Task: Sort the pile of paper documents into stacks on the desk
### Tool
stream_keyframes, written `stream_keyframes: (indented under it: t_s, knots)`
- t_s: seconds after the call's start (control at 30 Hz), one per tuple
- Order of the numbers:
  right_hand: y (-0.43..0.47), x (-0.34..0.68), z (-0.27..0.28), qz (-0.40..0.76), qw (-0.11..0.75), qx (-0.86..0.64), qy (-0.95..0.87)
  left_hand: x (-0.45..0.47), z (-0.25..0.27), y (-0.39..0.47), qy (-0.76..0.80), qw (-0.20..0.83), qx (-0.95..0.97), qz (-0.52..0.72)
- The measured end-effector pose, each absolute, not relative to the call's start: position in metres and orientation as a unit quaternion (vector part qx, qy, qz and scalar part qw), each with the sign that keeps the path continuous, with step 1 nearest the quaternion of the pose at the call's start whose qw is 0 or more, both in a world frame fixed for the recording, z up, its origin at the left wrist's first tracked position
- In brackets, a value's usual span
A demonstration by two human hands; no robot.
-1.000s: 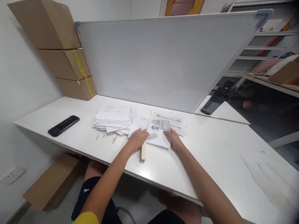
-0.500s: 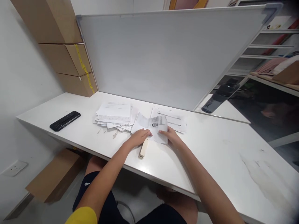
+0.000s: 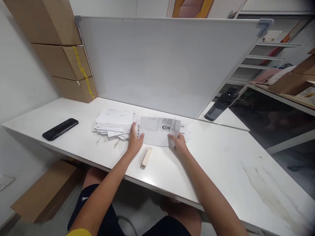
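Note:
A creased sheet of paper (image 3: 154,139) with printed text and a small portrait picture is spread out between my hands. My right hand (image 3: 179,143) grips its lower right part, thumb on the front and fingers behind. At the left edge is my left hand (image 3: 135,141), its thumb touching or very near the paper and its index finger stretched up and apart. Just below the sheet a cream-coloured stapler-like bar (image 3: 147,158) lies on the table. Behind my left hand sits an untidy stack of papers (image 3: 114,118); more printed papers (image 3: 185,132) lie partly hidden behind the held sheet.
The white table (image 3: 214,157) bears a black phone-like device (image 3: 60,129) at left and a dark bottle (image 3: 220,106) beyond the right end of the whiteboard (image 3: 167,65). Cardboard boxes (image 3: 71,90) are stacked at back left. Another box (image 3: 46,193) stands below the table.
The sheet has been opened out flatter and lifted slightly. My left hand has moved from its lower middle to its left edge, with fingers raised. The view has shifted a little.

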State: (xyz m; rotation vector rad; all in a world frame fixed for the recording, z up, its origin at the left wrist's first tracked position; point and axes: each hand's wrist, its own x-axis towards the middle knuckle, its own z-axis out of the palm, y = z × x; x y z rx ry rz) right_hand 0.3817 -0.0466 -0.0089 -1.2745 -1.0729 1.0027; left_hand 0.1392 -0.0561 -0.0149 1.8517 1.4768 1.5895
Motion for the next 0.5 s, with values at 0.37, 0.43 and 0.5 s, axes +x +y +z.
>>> stream_keyframes:
  t_s: [0.37, 0.43, 0.5]
  knots:
    - [-0.056, 0.376, 0.001, 0.464, 0.539, -0.516, -0.477, 0.138, -0.011, -0.055, 0.501, 0.281, 0.604, 0.553]
    - [-0.056, 0.376, -0.002, 0.457, 0.530, -0.523, -0.486, 0.138, -0.012, -0.054, 0.511, 0.273, 0.608, 0.542]
    - [-0.055, 0.376, -0.005, 0.439, 0.526, -0.533, -0.498, 0.140, -0.013, -0.054, 0.527, 0.271, 0.607, 0.529]
